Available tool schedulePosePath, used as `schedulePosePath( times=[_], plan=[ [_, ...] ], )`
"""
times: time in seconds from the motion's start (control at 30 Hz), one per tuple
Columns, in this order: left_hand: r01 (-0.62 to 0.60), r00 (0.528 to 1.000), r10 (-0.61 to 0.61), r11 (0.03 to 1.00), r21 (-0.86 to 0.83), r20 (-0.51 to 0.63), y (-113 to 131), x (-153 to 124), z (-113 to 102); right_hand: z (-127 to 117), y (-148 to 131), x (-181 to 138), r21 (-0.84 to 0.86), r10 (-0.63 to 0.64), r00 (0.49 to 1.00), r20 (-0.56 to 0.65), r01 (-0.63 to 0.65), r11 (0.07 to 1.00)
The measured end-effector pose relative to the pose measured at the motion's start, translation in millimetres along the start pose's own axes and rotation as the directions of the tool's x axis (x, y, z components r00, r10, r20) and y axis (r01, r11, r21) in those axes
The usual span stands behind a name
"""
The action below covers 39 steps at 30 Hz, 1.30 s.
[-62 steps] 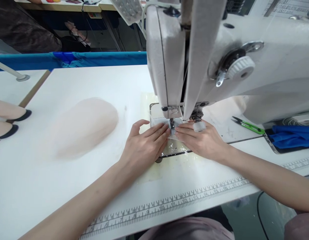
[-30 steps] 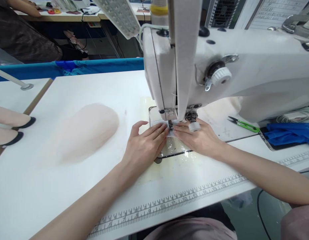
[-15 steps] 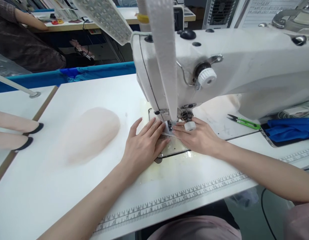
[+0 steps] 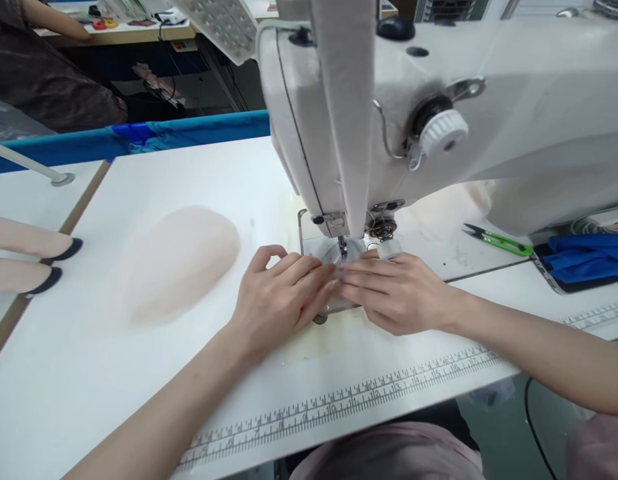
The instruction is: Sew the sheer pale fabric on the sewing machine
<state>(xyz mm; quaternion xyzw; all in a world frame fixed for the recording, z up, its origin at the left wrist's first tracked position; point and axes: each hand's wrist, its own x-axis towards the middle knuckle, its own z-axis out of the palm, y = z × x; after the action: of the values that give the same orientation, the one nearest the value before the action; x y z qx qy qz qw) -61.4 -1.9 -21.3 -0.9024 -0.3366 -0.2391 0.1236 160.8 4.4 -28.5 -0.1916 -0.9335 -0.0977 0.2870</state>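
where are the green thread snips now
In the head view, the green thread snips lie on the table at right, just left of the blue cloth.

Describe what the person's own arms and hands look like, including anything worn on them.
The slender, ungloved left hand and slender, ungloved right hand show no watch or bracelet at the wrists. The slim left forearm and right forearm are uncovered. Dusty-pink fabric below the right forearm may be a sleeve; no left sleeve is in view.

An industrial sewing machine (image 4: 493, 127), a ruler-edged worktable (image 4: 209, 173) and green thread snips (image 4: 503, 244) mark a sewing workshop, where another person's arm (image 4: 56, 21) rests at what appears to be a second workbench (image 4: 133, 35) behind.
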Motion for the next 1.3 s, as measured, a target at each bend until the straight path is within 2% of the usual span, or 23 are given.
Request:
schedulePosePath(
  times=[0.17,0.27,0.4,0.47,0.6,0.67,0.73,0.8,0.93,1.17,1.3],
  plan=[
    [0.04,0.999,-0.038,0.99,-0.138,0.013,-1,-2,2,0,-4,2,-0.129,0.083,0.993,-0.084,-0.093,0.987],
    [0.053,0.997,-0.042,0.984,-0.171,0.067,0,-1,7,1,-2,0,-0.119,0.157,0.987,-0.034,-0.16,0.98],
    [0.042,0.994,-0.032,0.994,-0.098,0.1,3,0,13,-2,2,-2,-0.105,0.276,0.958,0.079,-0.267,0.958],
    [0.038,0.995,-0.031,0.997,-0.07,0.094,5,0,13,-4,1,-1,-0.025,0.268,0.957,0.107,-0.267,0.963],
    [0.093,0.995,-0.088,0.99,-0.104,0.055,7,-1,9,-6,-10,2,0.309,0.169,0.972,0.166,-0.214,0.927],
    [0.098,0.994,-0.092,0.987,-0.129,0.054,8,-1,9,-7,-13,2,0.37,0.177,0.973,0.146,-0.22,0.903],
    [0.074,0.996,-0.065,0.988,-0.137,0.069,8,-1,12,-6,-13,2,0.303,0.234,0.967,0.099,-0.253,0.919],
    [0.054,0.996,-0.043,0.989,-0.14,0.078,8,-1,15,-4,-9,1,0.146,0.269,0.959,0.085,-0.279,0.949],
    [0.097,0.99,-0.077,0.98,-0.175,0.119,11,-2,18,1,-2,-1,-0.125,0.254,0.954,0.157,-0.236,0.964],
    [0.089,0.989,-0.077,0.991,-0.095,0.129,17,-6,15,7,4,-6,-0.328,0.262,0.947,0.185,-0.192,0.925],
    [0.039,0.99,-0.035,0.999,-0.027,0.137,17,-6,15,10,8,-9,-0.344,0.228,0.957,0.178,-0.157,0.926]
  ],
)
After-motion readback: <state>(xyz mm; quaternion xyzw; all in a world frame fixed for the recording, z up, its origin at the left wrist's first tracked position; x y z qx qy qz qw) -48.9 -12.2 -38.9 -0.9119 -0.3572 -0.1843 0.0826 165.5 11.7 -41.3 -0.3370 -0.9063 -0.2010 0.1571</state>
